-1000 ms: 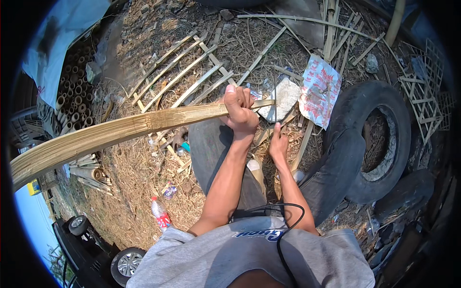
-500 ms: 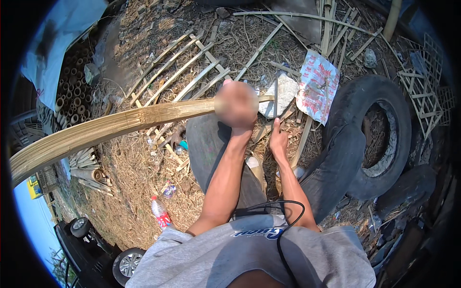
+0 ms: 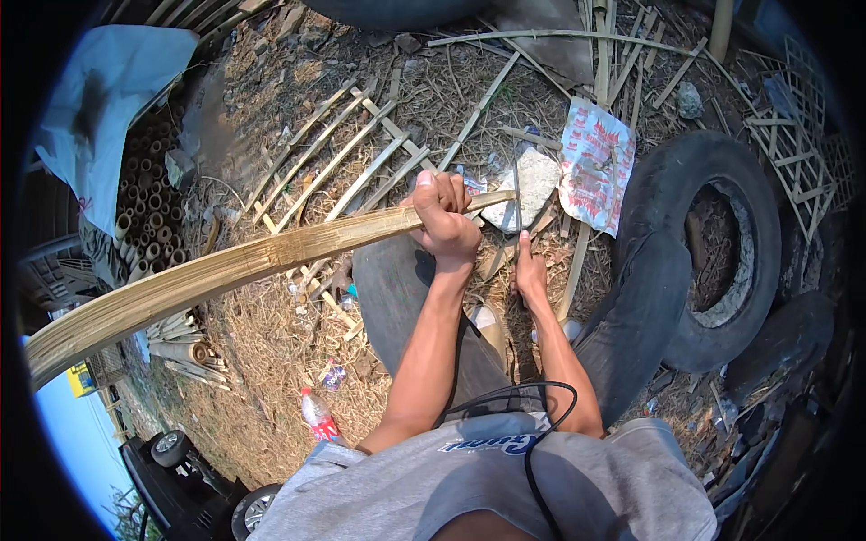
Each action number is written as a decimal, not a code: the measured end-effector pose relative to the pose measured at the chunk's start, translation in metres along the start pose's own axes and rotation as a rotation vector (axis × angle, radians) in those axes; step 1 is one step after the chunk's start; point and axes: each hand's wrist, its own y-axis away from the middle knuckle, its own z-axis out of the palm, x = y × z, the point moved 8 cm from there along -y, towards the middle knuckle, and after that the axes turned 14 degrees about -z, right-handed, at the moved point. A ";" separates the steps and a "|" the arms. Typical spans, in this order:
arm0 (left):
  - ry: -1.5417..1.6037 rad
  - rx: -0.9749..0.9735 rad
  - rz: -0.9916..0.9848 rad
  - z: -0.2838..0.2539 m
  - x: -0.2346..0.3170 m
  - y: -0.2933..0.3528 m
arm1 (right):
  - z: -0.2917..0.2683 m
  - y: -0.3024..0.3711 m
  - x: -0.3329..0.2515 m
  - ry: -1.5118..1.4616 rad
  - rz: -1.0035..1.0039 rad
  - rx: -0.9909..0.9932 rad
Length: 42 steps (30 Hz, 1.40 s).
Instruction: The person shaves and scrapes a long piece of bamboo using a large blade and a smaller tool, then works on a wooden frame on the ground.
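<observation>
A long, pale split-bamboo strip [image 3: 262,252] runs from the far left edge to the middle of the head view. My left hand [image 3: 447,221] is wrapped around it close to its narrow right end. In my right hand [image 3: 530,272] is a long, thin-bladed knife [image 3: 517,185], its dark blade pointing away from me. The blade crosses the strip's tip, apparently touching it. Under that tip lies a whitish stone block [image 3: 538,185]. The knife's handle is mostly hidden by my fingers.
A tyre [image 3: 753,261] lies beside my right knee, near a red-and-white printed sheet [image 3: 597,162]. Bamboo slat lattice [image 3: 338,158] lies ahead on straw-covered ground. Stacked bamboo tubes [image 3: 149,203] stand at left; a plastic bottle [image 3: 317,413] lies near my left elbow.
The view has tilted slightly, shifting the surroundings. My left hand keeps its grip on the bamboo strip, and the knife stays across the strip's tip.
</observation>
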 end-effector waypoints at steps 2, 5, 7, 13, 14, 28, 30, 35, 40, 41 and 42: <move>-0.021 0.019 0.014 -0.003 0.004 0.000 | 0.011 0.021 -0.031 -0.263 0.093 -0.069; -0.032 0.000 0.022 0.007 0.001 -0.002 | -0.012 0.023 -0.058 -0.225 -0.060 -0.003; -0.020 0.020 0.013 0.003 0.000 0.002 | -0.014 0.048 -0.104 -0.279 -0.102 -0.024; -0.026 0.037 0.027 0.005 -0.001 0.005 | -0.050 0.117 -0.235 -0.417 -0.577 -0.030; -0.027 0.037 0.024 0.006 -0.002 0.006 | -0.053 0.121 -0.238 -0.450 -0.651 -0.016; -0.025 0.126 0.027 -0.003 0.005 0.004 | -0.012 0.100 -0.164 -0.080 -0.586 -0.046; -0.023 0.169 0.076 -0.001 0.007 0.008 | -0.020 0.110 -0.178 -0.144 -0.666 -0.043; -0.034 0.158 0.079 0.017 -0.008 0.017 | -0.032 0.022 -0.039 0.180 -0.293 0.059; -0.044 0.212 0.121 0.008 0.002 0.007 | -0.008 0.076 -0.123 -0.236 -0.404 -0.065; -0.046 0.210 0.120 0.012 0.002 0.008 | -0.015 0.085 -0.148 -0.196 -0.601 -0.047; -0.053 0.198 0.123 0.017 0.003 0.011 | -0.014 0.083 -0.147 -0.199 -0.599 -0.047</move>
